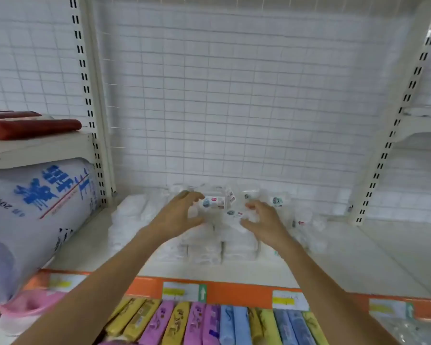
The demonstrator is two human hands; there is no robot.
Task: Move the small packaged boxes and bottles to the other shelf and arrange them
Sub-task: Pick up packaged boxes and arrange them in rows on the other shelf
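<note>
A heap of small white boxes and bottles lies at the back of the cream shelf, on top of stacked white packs. One box with a red and blue label sits between my hands. My left hand reaches into the heap from the left with curved, spread fingers, its fingertips beside that box. My right hand comes in from the right, fingers curled among the small packages. Blur hides whether either hand holds one. More small bottles lie to the right.
A big white sack with blue writing leans on the left. A red roll lies on a higher left shelf. Slotted uprights frame the bay. Below the orange price strip stand coloured packs.
</note>
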